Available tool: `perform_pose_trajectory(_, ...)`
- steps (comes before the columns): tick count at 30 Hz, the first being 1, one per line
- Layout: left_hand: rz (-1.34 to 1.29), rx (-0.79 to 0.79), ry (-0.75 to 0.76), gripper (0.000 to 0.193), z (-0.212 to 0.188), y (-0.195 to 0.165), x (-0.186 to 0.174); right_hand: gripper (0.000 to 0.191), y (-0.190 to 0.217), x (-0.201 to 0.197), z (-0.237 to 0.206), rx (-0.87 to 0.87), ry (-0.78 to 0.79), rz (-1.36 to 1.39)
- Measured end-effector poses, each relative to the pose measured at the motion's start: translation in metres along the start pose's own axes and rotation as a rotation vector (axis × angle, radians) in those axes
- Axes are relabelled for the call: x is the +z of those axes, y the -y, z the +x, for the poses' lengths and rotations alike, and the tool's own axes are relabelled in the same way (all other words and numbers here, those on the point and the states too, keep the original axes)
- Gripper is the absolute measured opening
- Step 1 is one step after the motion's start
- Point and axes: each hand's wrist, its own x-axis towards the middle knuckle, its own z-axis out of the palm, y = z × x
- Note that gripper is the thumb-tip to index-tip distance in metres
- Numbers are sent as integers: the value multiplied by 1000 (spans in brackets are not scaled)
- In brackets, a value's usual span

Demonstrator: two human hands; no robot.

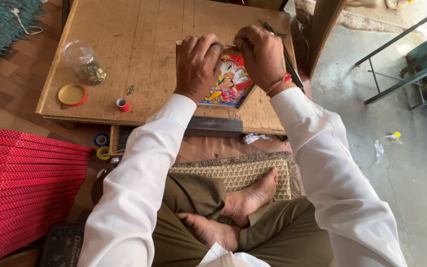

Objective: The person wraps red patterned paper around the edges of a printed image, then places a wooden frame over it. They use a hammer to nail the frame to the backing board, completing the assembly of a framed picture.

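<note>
Head view, looking steeply down

The single camera sits close above the low wooden board (139,59), facing forward and down; the wearer's crossed legs lie just below that board.

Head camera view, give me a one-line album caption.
Both hands, left hand and right hand, press a colourful framed picture on a low wooden board.

left hand (197,66) curled knuckles-up, right hand (261,55) fisted beside it

Small floor-level framing workshop, low wooden worktable (124,59), jar of metal fittings (85,62), tape rolls (102,146), stacked red boards (21,183)
</note>
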Motion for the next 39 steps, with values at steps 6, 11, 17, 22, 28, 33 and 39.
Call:
perform_pose_trajectory(6,13,4,-23,17,-3,-2,0,3,-2,11,-4,-3,21,-61)
perform_pose_trajectory(11,-1,-7,-8,18,-4,-2,1,2,-4,16,-4,-1,24,-67)
perform_pose_trajectory(17,-22,-9,-25,18,-5,0,1,4,-1,15,2,-18,108,-148)
perform_pose_trajectory(22,-1,5,-44,18,-8,3,6,9,-5,4,20,-133,254,-238)
perform_pose_trajectory(28,-9,-7,-58,18,-10,6,12,15,-22,0,41,-43,468,-269)
perform_pose_trajectory(33,-19,-19,-42,17,-10,8,12,13,-33,-3,47,-170,445,-151)
perform_pose_trajectory(39,-20,-8,-51,14,-9,10,15,14,-26,1,36,-154,370,-251)
